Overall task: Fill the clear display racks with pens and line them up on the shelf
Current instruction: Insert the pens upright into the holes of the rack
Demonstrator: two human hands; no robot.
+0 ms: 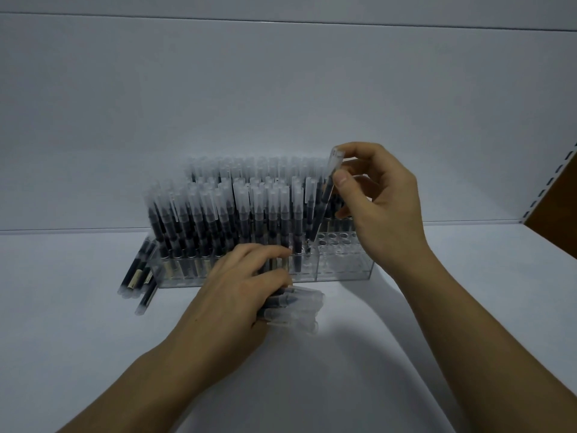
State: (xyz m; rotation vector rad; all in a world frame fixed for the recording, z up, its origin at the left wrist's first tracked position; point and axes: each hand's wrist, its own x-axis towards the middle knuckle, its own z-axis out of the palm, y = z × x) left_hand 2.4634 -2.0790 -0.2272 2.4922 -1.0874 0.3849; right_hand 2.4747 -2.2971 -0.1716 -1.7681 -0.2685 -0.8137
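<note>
- The right hand (377, 207) pinches one pen (327, 195) near its clear cap, between the thumb and the fingers.
- That pen leans to one side. Its cap is up by the fingertips. Its low end is down and to the left of the hand, at the top of the clear rack (343, 270).
- The left hand (240, 289) is curled round a bunch of pens (293, 307). The bunch lies flat, and the clear caps stick out to the right of the hand.
- The left hand is down by the white shelf (312, 385), just in front of the rack. Its first finger points at the rack's front.
- Many standing pens (234, 214) fill the rack behind the left hand. They stand in rows with their caps up.
- Some empty holes (338, 239) show in the rack just under the right hand.
- A few loose pens (140, 276) lie flat on the shelf, off to the left of the left hand, beside the end of the rack.
</note>
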